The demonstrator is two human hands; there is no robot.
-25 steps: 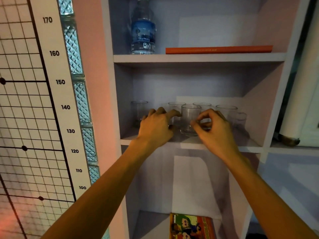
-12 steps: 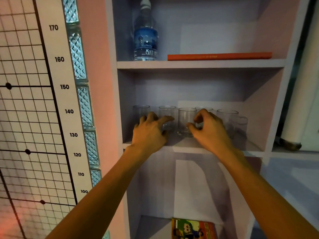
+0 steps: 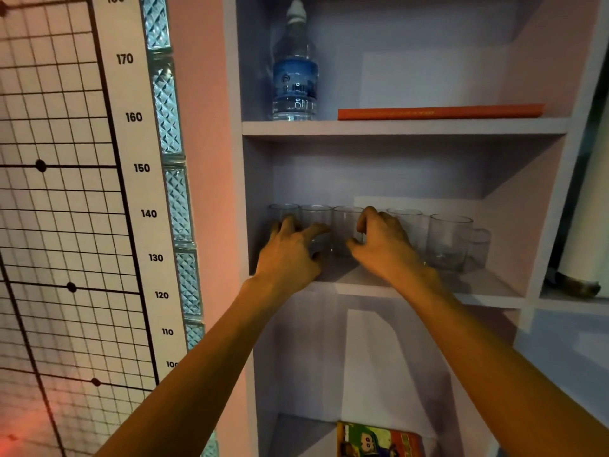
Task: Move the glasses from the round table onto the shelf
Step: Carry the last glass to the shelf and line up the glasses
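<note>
Glasses [image 3: 449, 242] crowd the shelf [image 3: 478, 286]; both hands' fingers [image 3: 316, 229] spread, holding nothing.

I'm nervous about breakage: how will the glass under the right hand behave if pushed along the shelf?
The glass looks like thin clear glass, so probably fragile. Neighbours stand close on both sides, so it may clink. It looks squat and straight-sided, so probably slides rather than tips.
</note>
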